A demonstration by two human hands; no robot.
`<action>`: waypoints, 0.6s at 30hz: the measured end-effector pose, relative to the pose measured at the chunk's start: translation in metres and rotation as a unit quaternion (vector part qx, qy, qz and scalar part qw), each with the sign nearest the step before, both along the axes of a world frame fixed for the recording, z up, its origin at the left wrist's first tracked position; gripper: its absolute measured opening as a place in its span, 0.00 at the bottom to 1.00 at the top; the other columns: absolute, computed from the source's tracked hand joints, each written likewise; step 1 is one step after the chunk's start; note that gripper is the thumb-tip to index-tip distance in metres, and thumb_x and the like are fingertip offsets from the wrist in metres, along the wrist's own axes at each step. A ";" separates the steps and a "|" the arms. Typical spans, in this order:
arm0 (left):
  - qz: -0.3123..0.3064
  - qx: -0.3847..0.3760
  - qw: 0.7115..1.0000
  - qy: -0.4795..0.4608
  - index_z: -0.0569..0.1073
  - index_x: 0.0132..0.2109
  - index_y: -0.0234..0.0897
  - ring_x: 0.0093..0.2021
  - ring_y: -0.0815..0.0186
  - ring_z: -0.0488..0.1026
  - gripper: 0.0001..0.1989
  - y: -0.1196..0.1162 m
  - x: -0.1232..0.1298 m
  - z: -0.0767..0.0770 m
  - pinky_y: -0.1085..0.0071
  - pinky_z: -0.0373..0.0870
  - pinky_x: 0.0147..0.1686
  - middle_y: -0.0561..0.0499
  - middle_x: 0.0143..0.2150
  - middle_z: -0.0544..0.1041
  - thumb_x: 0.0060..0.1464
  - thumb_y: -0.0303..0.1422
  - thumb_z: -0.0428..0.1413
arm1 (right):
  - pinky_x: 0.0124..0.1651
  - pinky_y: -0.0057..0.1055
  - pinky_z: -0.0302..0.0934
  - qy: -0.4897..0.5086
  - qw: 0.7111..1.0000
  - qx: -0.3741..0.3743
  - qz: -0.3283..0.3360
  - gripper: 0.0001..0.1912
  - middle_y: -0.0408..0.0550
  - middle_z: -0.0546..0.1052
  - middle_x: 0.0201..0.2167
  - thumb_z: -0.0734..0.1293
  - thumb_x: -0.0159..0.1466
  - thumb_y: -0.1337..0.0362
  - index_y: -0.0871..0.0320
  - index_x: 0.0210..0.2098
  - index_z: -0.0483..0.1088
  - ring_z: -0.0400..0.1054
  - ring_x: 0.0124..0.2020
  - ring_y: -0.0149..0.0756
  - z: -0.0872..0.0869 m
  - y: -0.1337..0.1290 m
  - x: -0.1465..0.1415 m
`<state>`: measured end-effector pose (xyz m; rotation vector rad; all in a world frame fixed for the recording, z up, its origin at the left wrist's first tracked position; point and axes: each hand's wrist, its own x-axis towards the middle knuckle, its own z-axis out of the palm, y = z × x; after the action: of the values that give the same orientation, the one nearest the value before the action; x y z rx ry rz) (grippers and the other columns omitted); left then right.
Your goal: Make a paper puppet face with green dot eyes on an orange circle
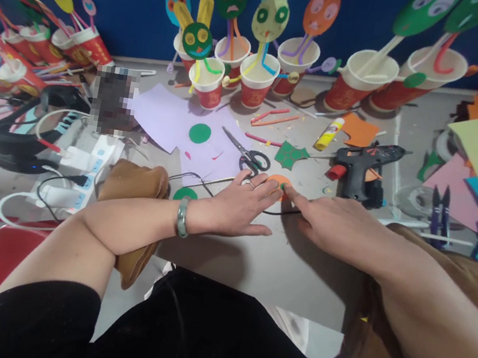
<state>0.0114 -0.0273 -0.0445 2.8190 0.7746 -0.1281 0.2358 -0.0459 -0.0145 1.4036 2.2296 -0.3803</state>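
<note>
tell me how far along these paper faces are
Along the back, several paper-faced cup figures already look finished. The left hand rests at an orange disc while the right hand touches a small green piece on it. The fingers hide part of the disc. Probably left: completing that face, then adding ears and a cup; two plain green discs also look unused.
</note>
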 end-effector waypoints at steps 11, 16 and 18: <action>-0.001 -0.002 1.000 -0.004 0.62 0.75 0.27 0.72 0.41 0.62 0.39 0.000 0.000 0.001 0.47 0.55 0.70 0.30 0.73 0.67 0.71 0.51 0.54 | 0.36 0.37 0.57 0.025 1.000 -0.018 -0.002 0.32 0.62 0.86 0.40 0.59 0.69 0.66 0.63 0.71 0.71 0.80 0.37 0.52 0.001 0.013 0.002; 0.001 0.007 1.000 -0.011 0.62 0.75 0.27 0.72 0.42 0.62 0.39 0.001 0.000 -0.003 0.47 0.54 0.71 0.31 0.73 0.67 0.71 0.52 0.54 | 0.37 0.36 0.59 0.051 0.999 -0.009 -0.008 0.29 0.61 0.86 0.40 0.60 0.70 0.66 0.63 0.69 0.71 0.81 0.37 0.51 0.002 0.009 0.004; 0.000 0.004 1.000 -0.011 0.62 0.75 0.27 0.72 0.42 0.62 0.39 0.001 0.000 -0.003 0.47 0.54 0.71 0.31 0.73 0.68 0.71 0.53 0.54 | 0.37 0.36 0.59 0.049 0.999 -0.006 -0.004 0.28 0.61 0.86 0.40 0.60 0.70 0.67 0.64 0.67 0.72 0.81 0.37 0.51 0.003 0.007 0.003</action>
<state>0.0115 -0.0260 -0.0478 2.8224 0.7704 -0.0940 0.2384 -0.0386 -0.0114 1.4155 2.2970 -0.4729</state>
